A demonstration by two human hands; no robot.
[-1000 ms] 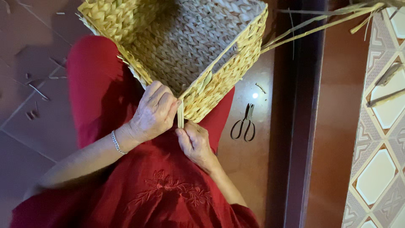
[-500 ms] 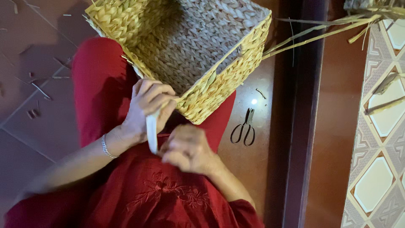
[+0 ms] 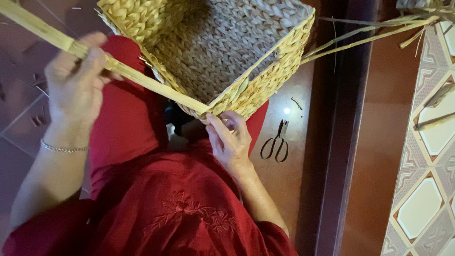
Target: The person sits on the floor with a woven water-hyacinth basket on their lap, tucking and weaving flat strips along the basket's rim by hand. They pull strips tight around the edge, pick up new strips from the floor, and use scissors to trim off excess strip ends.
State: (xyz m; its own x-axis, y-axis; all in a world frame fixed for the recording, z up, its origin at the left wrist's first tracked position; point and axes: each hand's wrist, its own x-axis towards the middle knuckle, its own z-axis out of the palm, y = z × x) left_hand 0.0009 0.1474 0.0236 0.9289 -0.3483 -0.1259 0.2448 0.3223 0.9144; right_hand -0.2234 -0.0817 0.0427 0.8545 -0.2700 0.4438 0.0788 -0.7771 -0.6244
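A square woven straw basket (image 3: 222, 52) rests tilted on my lap, its open side facing me. My left hand (image 3: 78, 85) is raised at the left and grips a long flat straw strand (image 3: 142, 80), pulled taut up and to the left from the basket's near corner. My right hand (image 3: 230, 140) presses against that near corner from below, fingers on the rim where the strand comes out. I wear red clothes and a thin bracelet (image 3: 61, 148) on the left wrist.
Black scissors (image 3: 276, 144) lie on the brown floor right of my knee. Loose straw strands (image 3: 374, 33) stick out from the basket's right side toward a patterned tiled surface (image 3: 426, 189). Small straw scraps lie on the floor at the left.
My left hand has moved from the basket's corner up and out to the left, drawing the straw strand long and taut. My right hand has returned to the basket's corner.
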